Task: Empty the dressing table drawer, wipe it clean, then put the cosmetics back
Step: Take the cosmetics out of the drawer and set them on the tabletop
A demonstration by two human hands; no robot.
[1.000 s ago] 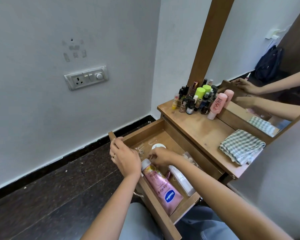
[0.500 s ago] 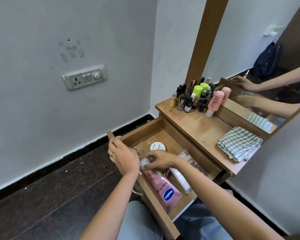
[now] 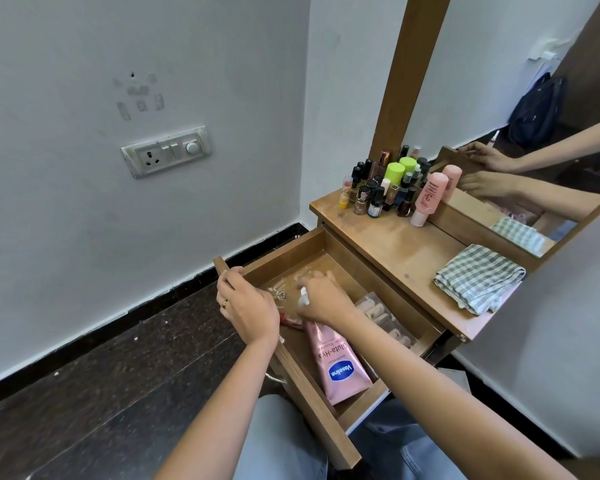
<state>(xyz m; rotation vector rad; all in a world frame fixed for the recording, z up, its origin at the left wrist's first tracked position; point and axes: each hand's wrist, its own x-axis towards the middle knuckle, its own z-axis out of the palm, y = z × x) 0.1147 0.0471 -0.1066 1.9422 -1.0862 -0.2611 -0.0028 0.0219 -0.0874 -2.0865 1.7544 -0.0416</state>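
The wooden drawer (image 3: 280, 248) of the dressing table stands pulled out. My left hand (image 3: 246, 306) grips the far end of its front panel. Inside the drawer, blurred with motion, my right hand (image 3: 323, 296) curls down over a white round jar (image 3: 303, 295), of which only a sliver shows. A pink Vaseline tube (image 3: 336, 365) lies lengthwise in the drawer under my right forearm. Beside it lie a clear pack of beige pieces (image 3: 381, 317) and a small red item (image 3: 288, 320). White smears mark the drawer floor.
On the table top (image 3: 395, 244) a cluster of small bottles (image 3: 381, 188) and a pink bottle (image 3: 428, 195) stand at the back by the mirror. A folded checked cloth (image 3: 478, 278) lies at the right. A wall with a socket plate (image 3: 167, 150) is on the left.
My right hand moved from the pink tube's cap deeper into the drawer and now covers the white jar. My left hand stays on the drawer front.
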